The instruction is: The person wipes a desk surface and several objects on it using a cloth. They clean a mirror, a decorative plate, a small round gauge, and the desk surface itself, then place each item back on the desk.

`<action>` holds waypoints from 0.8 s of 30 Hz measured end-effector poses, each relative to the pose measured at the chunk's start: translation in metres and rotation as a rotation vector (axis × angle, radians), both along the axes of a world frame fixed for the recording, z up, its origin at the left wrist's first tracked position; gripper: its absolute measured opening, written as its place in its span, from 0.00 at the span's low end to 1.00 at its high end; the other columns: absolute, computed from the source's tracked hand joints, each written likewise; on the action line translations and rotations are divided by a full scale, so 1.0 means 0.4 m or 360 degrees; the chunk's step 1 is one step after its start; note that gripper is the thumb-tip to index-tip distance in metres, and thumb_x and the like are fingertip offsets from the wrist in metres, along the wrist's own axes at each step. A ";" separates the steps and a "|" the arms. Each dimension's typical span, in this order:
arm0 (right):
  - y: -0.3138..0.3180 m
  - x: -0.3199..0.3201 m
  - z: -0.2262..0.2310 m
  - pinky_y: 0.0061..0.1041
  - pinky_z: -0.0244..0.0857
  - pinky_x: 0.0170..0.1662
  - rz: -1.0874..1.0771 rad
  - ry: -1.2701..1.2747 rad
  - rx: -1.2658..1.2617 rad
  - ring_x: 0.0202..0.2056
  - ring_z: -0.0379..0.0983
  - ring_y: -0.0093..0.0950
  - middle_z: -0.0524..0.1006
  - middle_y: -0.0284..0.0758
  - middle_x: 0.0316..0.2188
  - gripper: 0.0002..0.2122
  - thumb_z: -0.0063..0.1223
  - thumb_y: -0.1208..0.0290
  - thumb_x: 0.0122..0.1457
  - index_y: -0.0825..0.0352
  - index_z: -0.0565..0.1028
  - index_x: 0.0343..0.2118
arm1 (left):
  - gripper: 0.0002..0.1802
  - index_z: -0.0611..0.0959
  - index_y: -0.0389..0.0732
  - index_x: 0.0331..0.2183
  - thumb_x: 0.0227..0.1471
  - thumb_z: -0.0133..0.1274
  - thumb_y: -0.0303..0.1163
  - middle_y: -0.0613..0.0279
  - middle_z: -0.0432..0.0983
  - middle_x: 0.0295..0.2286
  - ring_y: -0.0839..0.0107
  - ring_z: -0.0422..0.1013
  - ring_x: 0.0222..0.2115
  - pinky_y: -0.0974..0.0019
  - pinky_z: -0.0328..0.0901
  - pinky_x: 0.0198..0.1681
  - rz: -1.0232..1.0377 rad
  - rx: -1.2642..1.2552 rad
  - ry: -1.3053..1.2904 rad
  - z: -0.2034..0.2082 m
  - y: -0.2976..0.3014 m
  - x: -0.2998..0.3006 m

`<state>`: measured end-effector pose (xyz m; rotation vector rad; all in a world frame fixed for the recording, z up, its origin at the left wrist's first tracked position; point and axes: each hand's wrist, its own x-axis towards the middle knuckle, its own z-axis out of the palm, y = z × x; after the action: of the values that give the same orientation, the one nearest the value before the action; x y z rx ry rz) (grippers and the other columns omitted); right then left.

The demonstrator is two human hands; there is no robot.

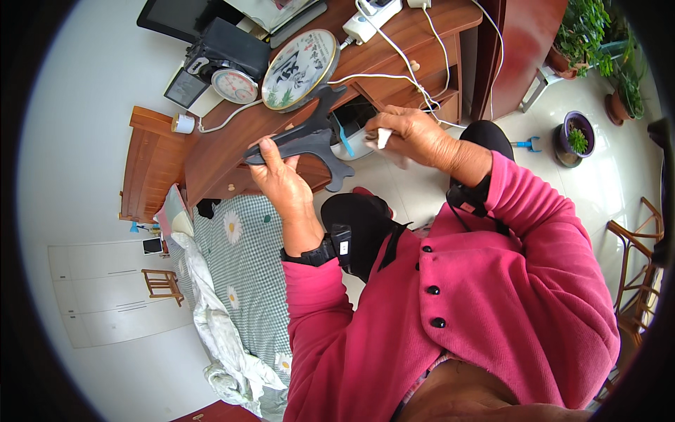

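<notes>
My left hand (pixel 287 184) grips a dark grey display stand (pixel 309 143) by one end, thumb on top. The stand has curved, forked arms and is held up in front of the desk. To its right, my right hand (pixel 429 137) is closed around a small white wad (pixel 384 137), which looks like tissue or cloth; its lower fingers are a little blurred. The two hands are apart, and the wad does not appear to touch the stand. Behind the stand, a round decorative plate (pixel 299 69) with a dark and green picture stands upright on the desk.
The brown wooden desk (pixel 373 56) carries a dial scale (pixel 234 86), a black box (pixel 232 49) and a white power strip (pixel 373 20) with trailing cables. A bed (pixel 246 246) lies at left. Potted plants (pixel 578 139) stand on the tiled floor at right.
</notes>
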<state>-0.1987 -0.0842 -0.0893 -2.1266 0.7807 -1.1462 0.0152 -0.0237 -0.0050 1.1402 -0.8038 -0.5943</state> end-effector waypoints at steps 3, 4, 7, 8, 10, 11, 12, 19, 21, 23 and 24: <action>0.039 0.061 0.059 0.34 0.71 0.38 0.0066 -0.0282 -0.0231 0.34 0.75 0.39 0.75 0.37 0.32 0.13 0.62 0.77 0.47 0.61 0.76 0.38 | 0.17 0.73 0.40 0.43 0.61 0.51 0.44 0.65 0.72 0.40 0.72 0.70 0.40 0.61 0.68 0.40 0.0091 0.0166 -0.0006 -0.036 -0.003 -0.033; 0.056 0.082 0.065 0.35 0.71 0.37 0.0100 -0.0347 -0.0263 0.34 0.75 0.39 0.75 0.36 0.31 0.11 0.62 0.72 0.50 0.61 0.76 0.37 | 0.17 0.73 0.41 0.43 0.61 0.52 0.44 0.65 0.72 0.40 0.73 0.70 0.40 0.60 0.67 0.40 0.0080 0.0182 -0.0009 -0.049 -0.004 -0.038; 0.093 0.083 0.049 0.36 0.70 0.39 0.0596 -0.0103 -0.0116 0.36 0.75 0.41 0.75 0.36 0.33 0.10 0.61 0.75 0.51 0.61 0.75 0.37 | 0.14 0.74 0.44 0.41 0.61 0.52 0.43 0.67 0.72 0.39 0.73 0.70 0.39 0.56 0.67 0.41 0.0067 0.0056 0.0026 -0.073 -0.006 -0.005; 0.091 0.066 0.041 0.36 0.70 0.40 0.0762 0.0042 0.0097 0.36 0.75 0.41 0.74 0.36 0.33 0.10 0.60 0.75 0.51 0.61 0.75 0.37 | 0.14 0.74 0.45 0.41 0.61 0.53 0.43 0.68 0.72 0.38 0.74 0.70 0.39 0.56 0.67 0.42 0.0083 0.0014 0.0064 -0.081 -0.006 0.017; 0.070 0.017 0.034 0.36 0.70 0.41 0.0745 0.0068 0.0077 0.37 0.75 0.43 0.75 0.37 0.34 0.12 0.57 0.79 0.51 0.61 0.75 0.40 | 0.12 0.74 0.45 0.39 0.61 0.52 0.43 0.66 0.72 0.36 0.72 0.70 0.38 0.55 0.67 0.43 0.0073 -0.0016 0.0183 -0.094 0.006 0.079; 0.052 -0.008 0.040 0.33 0.70 0.41 0.0712 -0.0018 0.0039 0.36 0.76 0.40 0.76 0.37 0.33 0.12 0.58 0.79 0.52 0.64 0.75 0.40 | 0.13 0.74 0.44 0.38 0.61 0.51 0.43 0.65 0.72 0.36 0.72 0.70 0.38 0.56 0.67 0.43 -0.0001 -0.0021 0.0162 -0.105 0.017 0.107; 0.033 -0.031 0.054 0.31 0.71 0.41 0.0669 -0.0085 0.0019 0.36 0.77 0.36 0.77 0.38 0.33 0.12 0.59 0.80 0.53 0.66 0.75 0.41 | 0.13 0.74 0.43 0.37 0.62 0.50 0.44 0.64 0.72 0.35 0.72 0.70 0.37 0.57 0.68 0.43 -0.0083 -0.0044 0.0152 -0.118 0.027 0.134; -0.065 -0.102 0.294 0.22 0.68 0.42 0.0042 -0.0255 0.0689 0.38 0.69 0.18 0.74 0.28 0.35 0.13 0.55 0.71 0.62 0.62 0.70 0.49 | 0.18 0.73 0.42 0.34 0.59 0.52 0.47 0.51 0.76 0.33 0.57 0.75 0.37 0.53 0.71 0.42 -0.1142 0.0341 0.0631 -0.297 0.077 0.241; -0.110 -0.086 0.376 0.25 0.71 0.41 -0.0011 -0.0463 0.0599 0.38 0.74 0.22 0.76 0.32 0.37 0.15 0.55 0.71 0.61 0.64 0.69 0.50 | 0.17 0.73 0.42 0.35 0.59 0.52 0.46 0.51 0.76 0.33 0.56 0.75 0.38 0.53 0.72 0.43 -0.1224 0.0438 0.0850 -0.375 0.067 0.244; -0.167 -0.074 0.464 0.28 0.73 0.41 0.0110 -0.0755 0.0811 0.38 0.78 0.26 0.78 0.36 0.38 0.16 0.55 0.74 0.59 0.67 0.69 0.51 | 0.16 0.74 0.42 0.36 0.60 0.51 0.46 0.51 0.77 0.33 0.55 0.75 0.38 0.52 0.71 0.45 -0.1227 0.0463 0.0982 -0.453 0.057 0.253; -0.205 -0.067 0.512 0.28 0.73 0.43 0.0157 -0.0842 0.0966 0.39 0.78 0.27 0.78 0.36 0.39 0.17 0.56 0.74 0.58 0.67 0.69 0.51 | 0.16 0.74 0.42 0.36 0.60 0.50 0.46 0.51 0.77 0.33 0.54 0.75 0.39 0.52 0.71 0.46 -0.1213 0.0441 0.1029 -0.493 0.043 0.255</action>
<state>-0.2255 -0.1663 0.1156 -1.2735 0.6534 -1.1588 0.1170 -0.0064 -0.2024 0.7706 -0.5733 -1.6535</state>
